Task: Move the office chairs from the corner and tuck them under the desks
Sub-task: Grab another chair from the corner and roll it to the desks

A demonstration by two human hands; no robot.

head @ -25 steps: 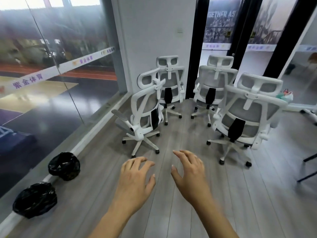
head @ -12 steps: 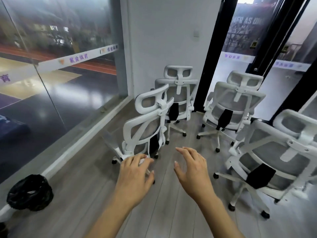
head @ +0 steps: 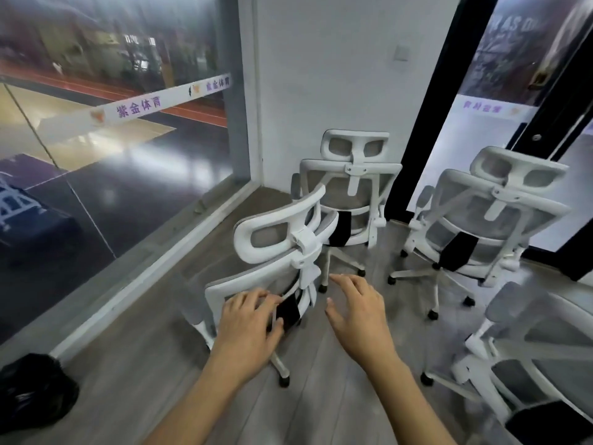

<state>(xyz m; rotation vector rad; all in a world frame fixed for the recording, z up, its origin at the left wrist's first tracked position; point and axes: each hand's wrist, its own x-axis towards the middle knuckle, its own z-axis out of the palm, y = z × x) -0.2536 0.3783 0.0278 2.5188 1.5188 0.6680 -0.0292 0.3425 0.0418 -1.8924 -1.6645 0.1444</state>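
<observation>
Both hands reach out, fingers spread, neither gripping: the left hand (head: 248,326) hangs at the nearest chair (head: 282,248)'s backrest, contact unclear; the right hand (head: 357,311) hovers beside it over the floor (head: 321,403). Four white chairs cluster in the corner. A glass wall (head: 96,149) stands left, a black bag (head: 33,390) at its base.

Left hand (head: 248,322) covers lower back of nearest chair (head: 282,252); contact under fingertips unclear. Chair beyond right hand (head: 359,311), far from its fingers, cut by right edge (head: 526,358). Black bag (head: 32,390) cut by left edge, blurred.
</observation>
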